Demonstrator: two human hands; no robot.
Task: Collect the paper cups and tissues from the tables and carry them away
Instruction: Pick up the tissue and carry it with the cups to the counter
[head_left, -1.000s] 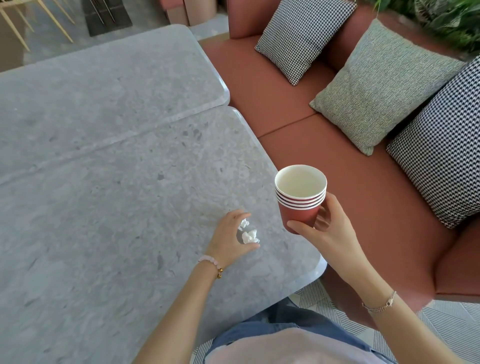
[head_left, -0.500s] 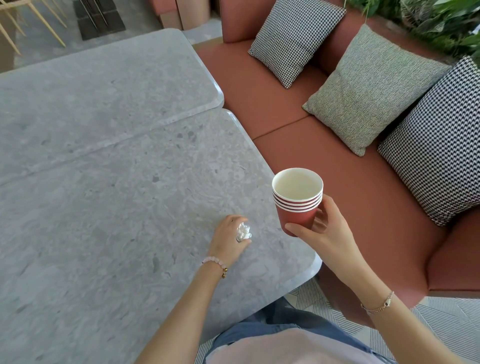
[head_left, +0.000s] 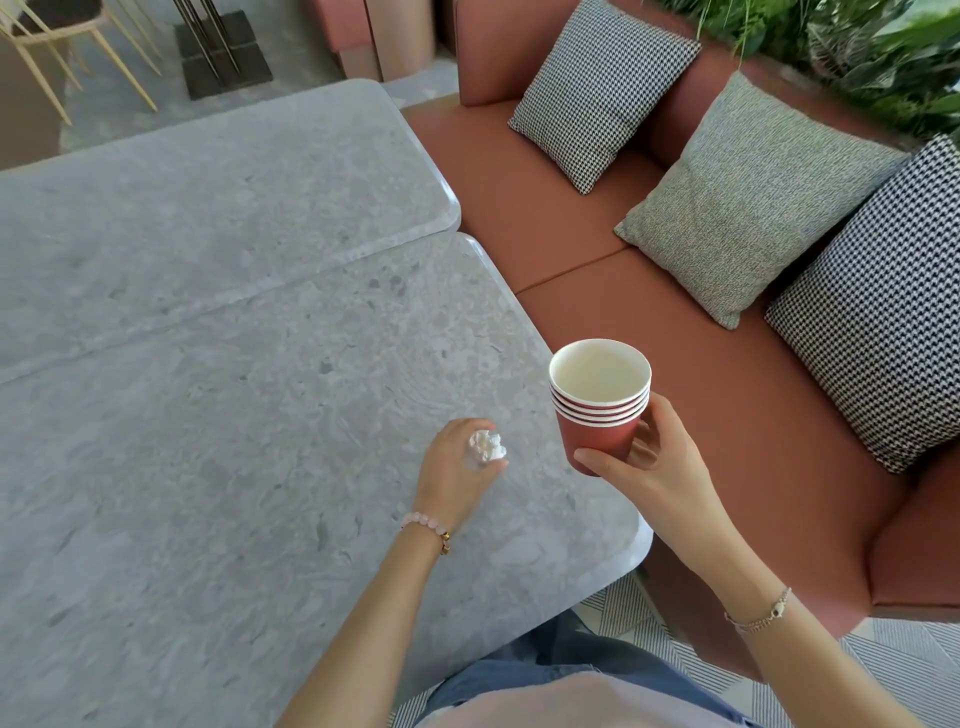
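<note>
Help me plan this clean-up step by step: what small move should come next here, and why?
Probably bring the left hand over and drop the crumpled tissue into the stack of paper cups. That hand already pinches the tissue at the table, and the right hand holds the stack upright close by, top cup apparently empty.

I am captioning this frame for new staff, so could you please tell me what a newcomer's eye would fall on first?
First, the stack of red paper cups, white inside, gripped by the right hand just off the right edge of the grey stone table. Next, the crumpled white tissue pinched in the left hand over that table. Behind, three patterned cushions line the terracotta sofa.
</note>
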